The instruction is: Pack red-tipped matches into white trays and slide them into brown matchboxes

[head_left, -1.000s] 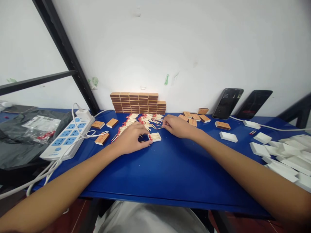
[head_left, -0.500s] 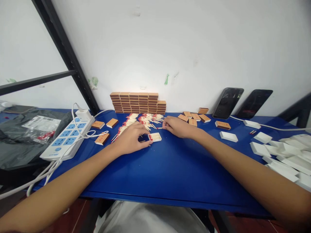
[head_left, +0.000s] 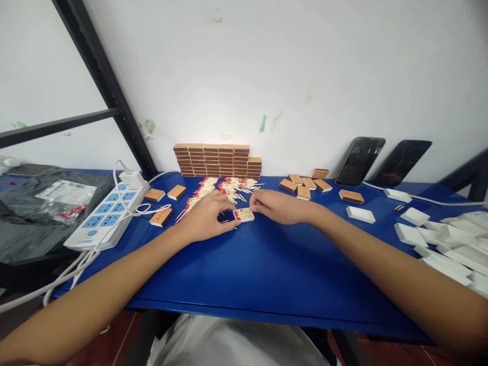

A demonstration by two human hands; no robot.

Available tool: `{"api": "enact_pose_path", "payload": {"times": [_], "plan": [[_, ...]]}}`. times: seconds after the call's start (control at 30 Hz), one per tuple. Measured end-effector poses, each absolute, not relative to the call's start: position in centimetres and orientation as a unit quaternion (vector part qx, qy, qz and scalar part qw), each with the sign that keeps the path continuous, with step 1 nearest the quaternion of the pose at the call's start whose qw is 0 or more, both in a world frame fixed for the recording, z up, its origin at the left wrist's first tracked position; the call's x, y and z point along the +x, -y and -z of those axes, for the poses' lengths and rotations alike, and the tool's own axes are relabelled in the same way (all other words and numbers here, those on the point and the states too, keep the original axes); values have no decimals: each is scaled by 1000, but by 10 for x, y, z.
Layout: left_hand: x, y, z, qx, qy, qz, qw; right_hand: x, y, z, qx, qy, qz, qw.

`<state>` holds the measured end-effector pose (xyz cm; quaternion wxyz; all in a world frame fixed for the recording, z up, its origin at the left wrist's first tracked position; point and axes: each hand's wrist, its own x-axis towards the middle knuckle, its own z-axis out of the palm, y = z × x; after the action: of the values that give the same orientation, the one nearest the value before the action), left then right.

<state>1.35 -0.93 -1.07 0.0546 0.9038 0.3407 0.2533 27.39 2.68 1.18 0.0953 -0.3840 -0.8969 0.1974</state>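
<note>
Head view: we have the match tray on the table, between our two grips. Left grip is curved partway in, thumb and forefinger around the tray's left end, touching it. Right grip is pinched nearly closed at the tray's far right end; we read it as having a match, red head pointing left over the tray, though fingertips hide most of the stem.

Key relation: the tray's long axis runs left-right, from left grip toward right grip, and the matches inside lie along it, heads at the left grip's end. Left grip is nearer, in contact; right grip is just off the opposite end. Loose matches lie beyond left grip, matchbox stack behind them, more matchboxes right of right grip.
</note>
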Motion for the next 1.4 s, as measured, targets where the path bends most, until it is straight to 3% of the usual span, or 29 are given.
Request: {"api": "enact_pose_path", "payload": {"times": [0.2, 0.77, 1.03, 1.4], "plan": [[13, 8, 12, 906, -334, -256, 56, 267, -12, -13, -367, 906, -200, 61], [16, 12, 9, 898, -337, -280, 48, 268, -22, -8, -374, 886, -252, 108], [17, 14, 5, 925, -230, -287, 91, 271, -25, -8, -379, 884, -250, 111], [17, 15, 7, 915, -274, -283, 84, 272, -26, -9, -366, 882, -279, 101]]}}
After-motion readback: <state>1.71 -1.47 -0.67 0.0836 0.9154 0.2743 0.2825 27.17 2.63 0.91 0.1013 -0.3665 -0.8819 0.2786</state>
